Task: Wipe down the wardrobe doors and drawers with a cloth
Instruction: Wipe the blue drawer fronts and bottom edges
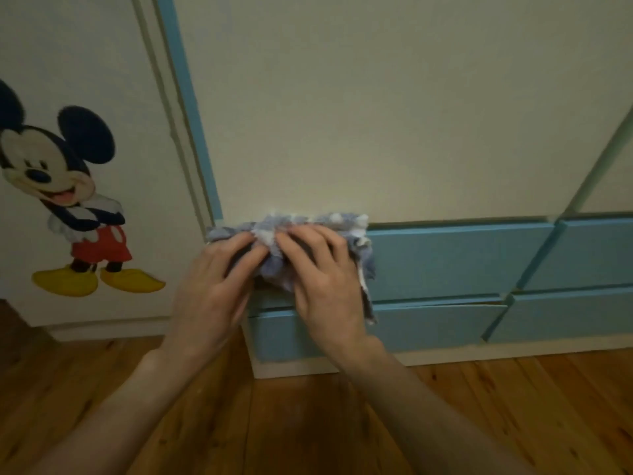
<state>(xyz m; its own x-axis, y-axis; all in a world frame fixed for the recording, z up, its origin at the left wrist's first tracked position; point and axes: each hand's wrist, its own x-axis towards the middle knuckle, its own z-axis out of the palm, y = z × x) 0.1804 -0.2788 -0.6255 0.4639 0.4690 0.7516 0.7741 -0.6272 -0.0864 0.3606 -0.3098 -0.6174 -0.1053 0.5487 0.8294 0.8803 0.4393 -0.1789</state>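
A crumpled blue-and-white cloth (294, 228) lies bunched against the top left corner of the upper blue drawer (455, 258), just under the cream wardrobe door (376, 114). My left hand (212, 286) presses on the cloth's left part with spread fingers. Beside it, my right hand (325, 279) presses on the cloth's right part, fingers slightly bent over the folds. A flap of cloth hangs down past my right hand. A lower blue drawer (435, 323) sits beneath.
A cream panel (102, 63) with a cartoon mouse sticker (68, 200) stands to the left, past a blue edge strip (191, 108). More blue drawers (589, 255) continue at the right. A wooden plank floor (308, 423) runs below the wardrobe's white plinth.
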